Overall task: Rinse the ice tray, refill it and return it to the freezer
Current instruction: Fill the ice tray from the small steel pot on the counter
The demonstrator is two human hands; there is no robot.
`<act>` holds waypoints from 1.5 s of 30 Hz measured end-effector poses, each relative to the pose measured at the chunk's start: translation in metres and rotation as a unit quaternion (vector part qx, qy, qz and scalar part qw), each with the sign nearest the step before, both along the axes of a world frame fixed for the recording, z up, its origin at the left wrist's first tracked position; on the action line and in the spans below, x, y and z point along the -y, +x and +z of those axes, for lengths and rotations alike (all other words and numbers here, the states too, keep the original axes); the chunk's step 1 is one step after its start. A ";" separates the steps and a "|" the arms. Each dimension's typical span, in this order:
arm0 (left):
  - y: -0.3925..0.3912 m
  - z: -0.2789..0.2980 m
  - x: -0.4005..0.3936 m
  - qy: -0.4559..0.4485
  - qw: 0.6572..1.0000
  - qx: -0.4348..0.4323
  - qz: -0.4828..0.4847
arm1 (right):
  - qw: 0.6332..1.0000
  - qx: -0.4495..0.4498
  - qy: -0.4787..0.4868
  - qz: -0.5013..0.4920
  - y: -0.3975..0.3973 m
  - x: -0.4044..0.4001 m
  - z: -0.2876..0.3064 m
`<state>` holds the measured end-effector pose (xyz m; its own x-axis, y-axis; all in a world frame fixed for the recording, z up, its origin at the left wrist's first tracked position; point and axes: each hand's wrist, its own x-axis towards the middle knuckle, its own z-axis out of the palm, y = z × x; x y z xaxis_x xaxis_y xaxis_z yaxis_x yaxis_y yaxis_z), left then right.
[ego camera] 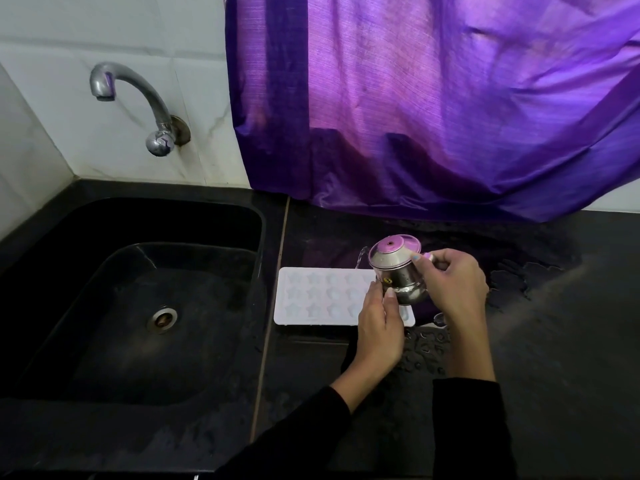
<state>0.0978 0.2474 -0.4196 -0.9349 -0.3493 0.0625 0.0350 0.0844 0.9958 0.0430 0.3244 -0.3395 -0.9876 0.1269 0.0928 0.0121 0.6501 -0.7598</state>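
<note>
Now both hands tip steel kettle (398,271), water into ice tray (322,296).

A black polished stone surface (554,341) fills the near scene, wet with beads of water at its middle. A deep black rectangular sink (86,306) is set into it on the left. Behind, a white tiled wall (52,98) carries a curved chrome tap (138,95). A shiny purple curtain (433,98) hangs at far right, glowing with light.
</note>
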 end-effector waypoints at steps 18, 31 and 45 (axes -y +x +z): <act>0.006 0.010 0.006 -0.006 1.000 0.009 0.018 | 0.997 0.023 -0.061 -0.031 0.006 0.002 0.000; 0.011 0.007 0.015 -0.004 0.999 -0.007 0.034 | 0.999 -0.011 -0.035 0.016 0.005 0.015 0.001; 0.012 0.005 0.022 0.012 0.999 0.014 0.038 | 0.999 -0.005 0.013 0.034 0.006 0.026 0.003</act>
<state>0.1100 0.2253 -0.4144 -0.9069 -0.4205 0.0268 0.0012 0.0610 0.9981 0.0493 0.2979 -0.3361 -0.9927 0.0573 0.1059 -0.0406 0.6680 -0.7431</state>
